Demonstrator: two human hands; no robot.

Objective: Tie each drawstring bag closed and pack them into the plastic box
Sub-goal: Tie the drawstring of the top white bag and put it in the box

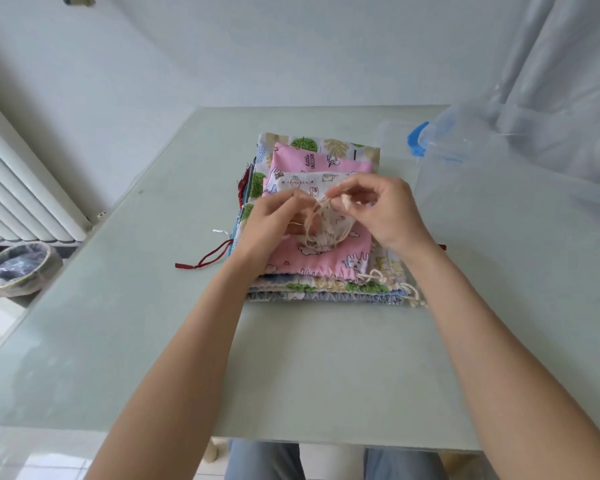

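A stack of several flat drawstring bags (343, 289) lies mid-table. On top of a pink unicorn-print bag (326, 161) sits a small white printed bag (312, 183) with its mouth gathered. My left hand (271, 223) and my right hand (385, 206) hover over that gathered mouth, and each pinches a strand of its cream drawstring (312, 216). The clear plastic box (520, 216) with blue latches stands at the right, close to my right hand.
A red cord (205, 259) trails from the stack to the left. The glass table (118, 323) has bare surface in front and left. A white radiator (18, 188) and a lined waste basket (18, 268) stand on the floor at the left.
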